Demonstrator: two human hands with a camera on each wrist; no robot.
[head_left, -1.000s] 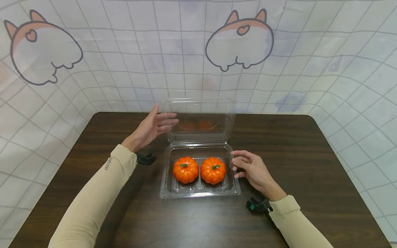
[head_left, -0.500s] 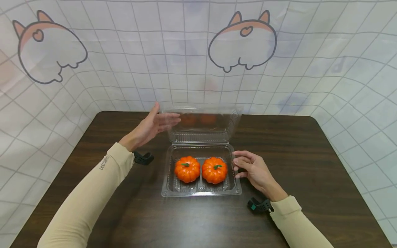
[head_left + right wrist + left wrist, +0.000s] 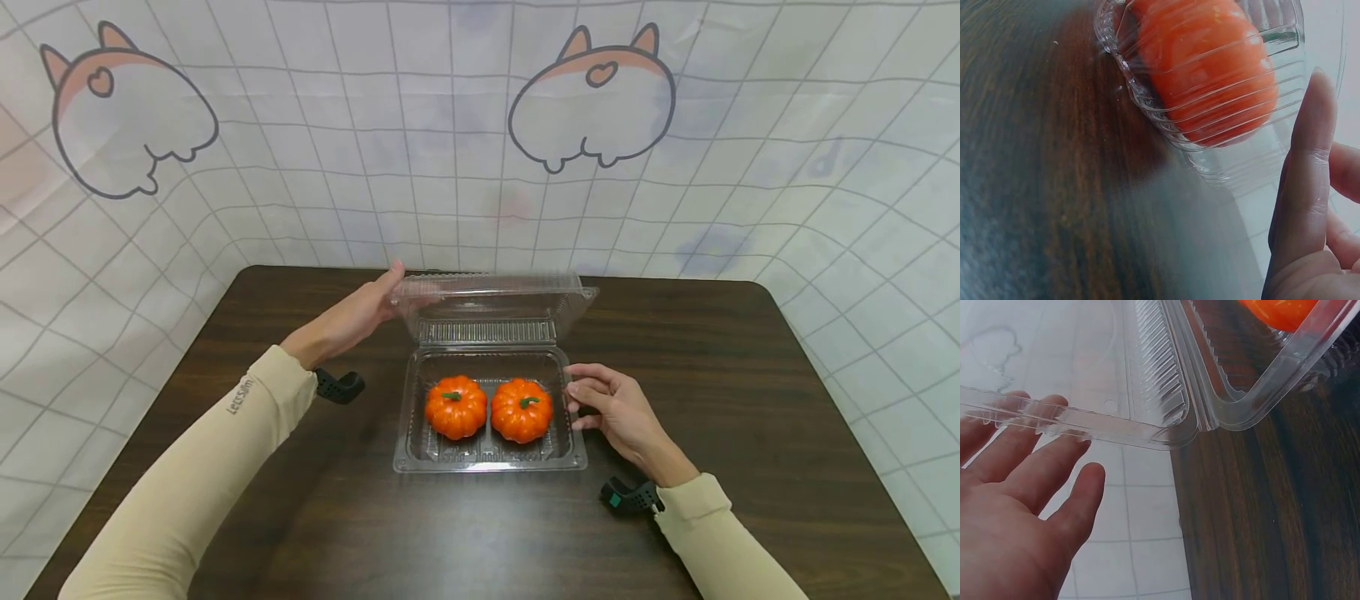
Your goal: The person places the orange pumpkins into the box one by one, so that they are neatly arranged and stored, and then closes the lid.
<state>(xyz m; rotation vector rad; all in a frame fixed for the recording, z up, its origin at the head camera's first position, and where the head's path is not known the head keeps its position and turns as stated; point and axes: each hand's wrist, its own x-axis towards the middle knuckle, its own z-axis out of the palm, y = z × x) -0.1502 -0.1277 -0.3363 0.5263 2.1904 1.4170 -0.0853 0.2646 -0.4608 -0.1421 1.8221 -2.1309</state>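
Observation:
A clear plastic clamshell box (image 3: 487,465) sits on the table with two small orange pumpkins, a left one (image 3: 456,407) and a right one (image 3: 521,411), side by side in its base. Its hinged lid (image 3: 487,333) is raised and leans forward over the back of the base. My left hand (image 3: 356,321) is at the lid's left side; in the left wrist view its fingers (image 3: 1041,469) are extended, tips behind the clear rim. My right hand (image 3: 618,417) has fingertips at the base's right rim; in the right wrist view one straight finger (image 3: 1310,144) lies along the ribbed wall.
The dark wood-grain table (image 3: 712,375) reaches back to a white grid-patterned sheet (image 3: 450,150) with cartoon animals. A black band (image 3: 339,387) is on the left wrist and another band (image 3: 628,497) on the right.
The lid has tipped forward from near upright, its top edge now lower. My left hand has moved slightly right along with it. The right hand stays at the rim.

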